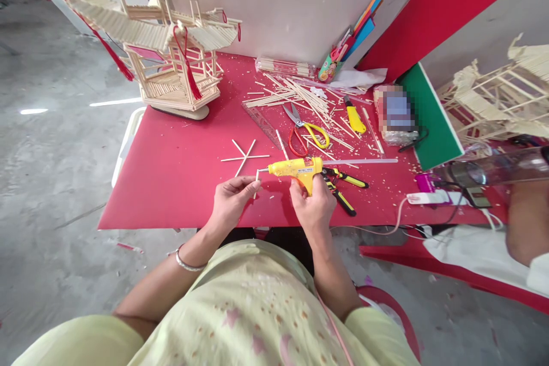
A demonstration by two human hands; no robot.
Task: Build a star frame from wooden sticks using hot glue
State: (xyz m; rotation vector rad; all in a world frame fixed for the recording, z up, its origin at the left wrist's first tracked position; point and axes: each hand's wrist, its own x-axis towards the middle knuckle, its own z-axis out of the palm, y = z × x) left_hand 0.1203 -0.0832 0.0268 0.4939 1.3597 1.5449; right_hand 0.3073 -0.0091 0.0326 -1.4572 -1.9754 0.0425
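Glue gun hangs over the near part of the red table, its nozzle at a thin wooden stick; I can't tell whether they touch. My right hand wraps its handle; my left hand pinches the stick. I judge the gun light and rigid, best held by the handle, away from a probably hot nozzle; the stick seems easily snapped. Pliers crowd my right, the near edge is close, and more room lies left, around crossed sticks.
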